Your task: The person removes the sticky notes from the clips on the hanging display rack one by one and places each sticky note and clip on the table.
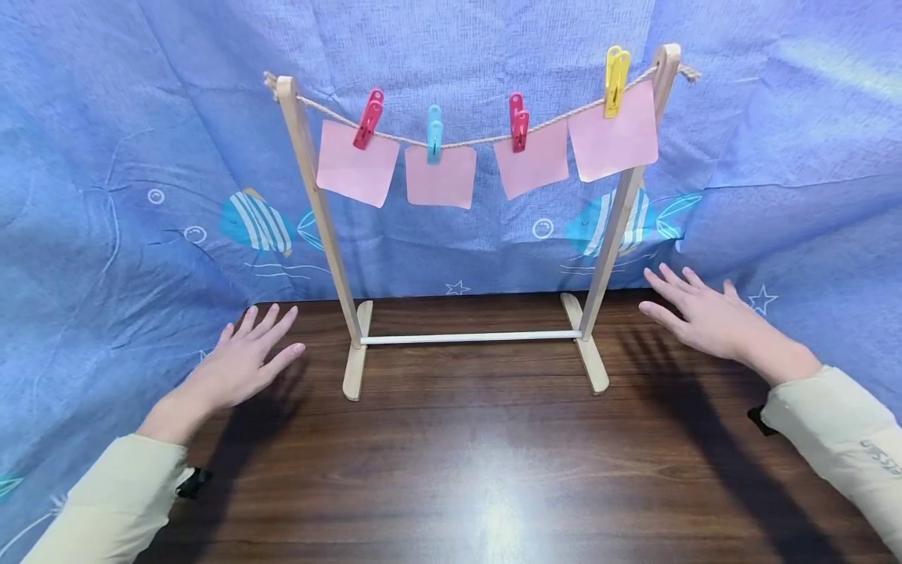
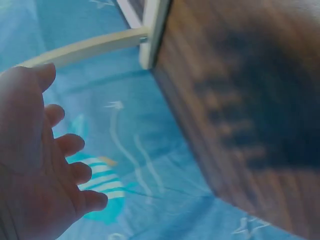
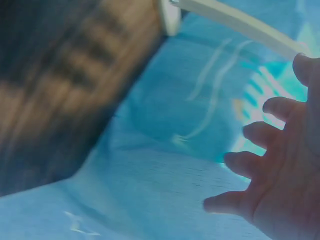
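Note:
A wooden stand [image 1: 610, 251] with two posts carries a twine line [image 1: 482, 141] strung between their tops. Pink paper sheets hang from the line: one [image 1: 357, 166] under a red clothespin [image 1: 369, 119], one [image 1: 440, 178] under a blue clothespin [image 1: 434, 135], one [image 1: 533, 162] under another red clothespin [image 1: 519, 123], and one [image 1: 615, 137] under a yellow clothespin [image 1: 616, 82]. Left of the stand, my left hand [image 1: 236, 360] hovers above the table with fingers spread, holding nothing. On the other side my right hand [image 1: 708, 313] is likewise spread and holds nothing.
A white crossbar [image 1: 470, 338] joins the stand's two wooden feet [image 1: 355, 368] on the dark wood table [image 1: 437, 454]. Behind it hangs a blue cloth [image 1: 451, 251] printed with striped fish and stars, which also borders both sides.

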Motion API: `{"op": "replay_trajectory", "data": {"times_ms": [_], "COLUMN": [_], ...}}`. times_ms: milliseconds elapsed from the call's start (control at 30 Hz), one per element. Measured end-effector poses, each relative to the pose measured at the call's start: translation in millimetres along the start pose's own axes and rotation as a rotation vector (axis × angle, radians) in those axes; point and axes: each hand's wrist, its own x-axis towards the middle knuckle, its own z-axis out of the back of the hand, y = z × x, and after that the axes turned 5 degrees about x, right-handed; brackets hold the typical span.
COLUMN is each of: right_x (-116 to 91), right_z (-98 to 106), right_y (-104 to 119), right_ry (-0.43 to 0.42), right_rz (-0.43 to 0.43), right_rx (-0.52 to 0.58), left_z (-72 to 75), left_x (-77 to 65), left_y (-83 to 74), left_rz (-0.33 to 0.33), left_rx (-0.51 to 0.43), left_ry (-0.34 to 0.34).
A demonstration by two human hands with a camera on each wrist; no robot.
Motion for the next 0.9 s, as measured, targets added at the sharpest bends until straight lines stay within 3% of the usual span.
{"op": "replay_trajectory", "data": {"times_ms": [300,567,900], "right_x": [-7,-12,-11], "right_z": [44,77,110], "right_y": [33,59,97], "right_ry": [0.074,0.087,0.216], "right_rz": [-0.013,0.081,0.252], "right_rx": [0.011,-0.044,0.23], "left_z": [50.6,85.4,108.4], "left_x": [-2.2,-3.0,2.2], "left_y": [-20.4,-34.6,-48.0], "left_rz": [-0.05,-0.081,-0.025], "left_rx": [-0.113,-0.199,-0.487], "left_ry": [-0.061,-0.125,-0.061]}}
